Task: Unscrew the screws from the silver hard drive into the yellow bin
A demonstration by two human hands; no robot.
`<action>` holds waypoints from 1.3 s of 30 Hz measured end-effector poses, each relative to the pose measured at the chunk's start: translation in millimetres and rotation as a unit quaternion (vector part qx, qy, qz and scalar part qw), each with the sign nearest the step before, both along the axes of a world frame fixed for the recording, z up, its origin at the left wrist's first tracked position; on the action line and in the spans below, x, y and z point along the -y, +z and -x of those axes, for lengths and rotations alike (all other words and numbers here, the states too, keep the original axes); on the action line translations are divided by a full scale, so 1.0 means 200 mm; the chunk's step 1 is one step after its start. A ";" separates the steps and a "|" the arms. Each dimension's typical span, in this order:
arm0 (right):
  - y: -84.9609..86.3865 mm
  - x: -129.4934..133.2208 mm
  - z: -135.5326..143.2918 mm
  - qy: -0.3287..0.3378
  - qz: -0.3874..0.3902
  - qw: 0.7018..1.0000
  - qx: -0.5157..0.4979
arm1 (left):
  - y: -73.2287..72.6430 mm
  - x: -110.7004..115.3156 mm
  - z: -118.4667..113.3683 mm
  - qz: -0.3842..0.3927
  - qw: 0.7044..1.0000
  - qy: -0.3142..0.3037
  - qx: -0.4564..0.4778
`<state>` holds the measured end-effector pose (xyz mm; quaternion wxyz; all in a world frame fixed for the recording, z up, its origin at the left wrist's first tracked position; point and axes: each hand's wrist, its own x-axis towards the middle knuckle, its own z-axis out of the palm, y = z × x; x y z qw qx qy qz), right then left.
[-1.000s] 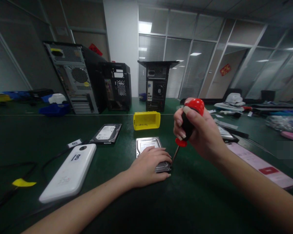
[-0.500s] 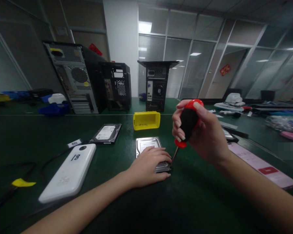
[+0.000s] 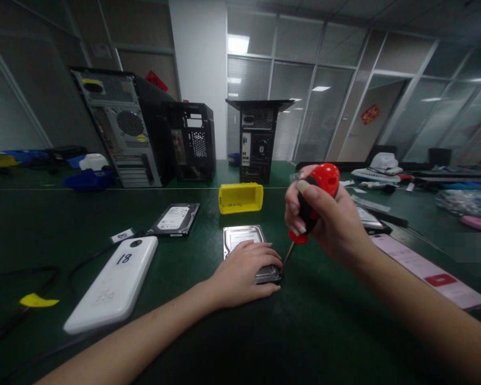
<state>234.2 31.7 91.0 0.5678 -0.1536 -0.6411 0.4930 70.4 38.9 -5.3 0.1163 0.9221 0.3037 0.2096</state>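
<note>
Yellow bin (image 3: pixel 241 207) on green worktop (image 3: pixel 200 262). Just nearer the wearer than the bin: silver hard drive (image 3: pixel 243 234) lying flat, left hand (image 3: pixel 246 274) laid palm down over its near part, thumb by near edge; whether it grips is hidden. Right of and nearer than bin: right hand (image 3: pixel 324 214) wrapped round red-black screwdriver (image 3: pixel 299 237), shaft tilted, tip at drive's near right corner, exact contact unclear. Left of bin: dark drive (image 3: pixel 175 217), white label. Farther left, nearer: white power bank (image 3: pixel 116 289) marked 18. Behind bin: black PC tower (image 3: pixel 257 144).
</note>
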 end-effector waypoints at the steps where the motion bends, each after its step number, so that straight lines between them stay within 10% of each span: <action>1: 0.00 0.00 0.00 0.005 0.002 1.000 0.000 | 0.00 0.00 0.00 0.000 1.000 0.000 0.000; 39: 0.01 0.02 0.02 0.002 0.044 0.999 -0.003 | 0.01 0.01 0.00 0.007 1.000 0.000 0.000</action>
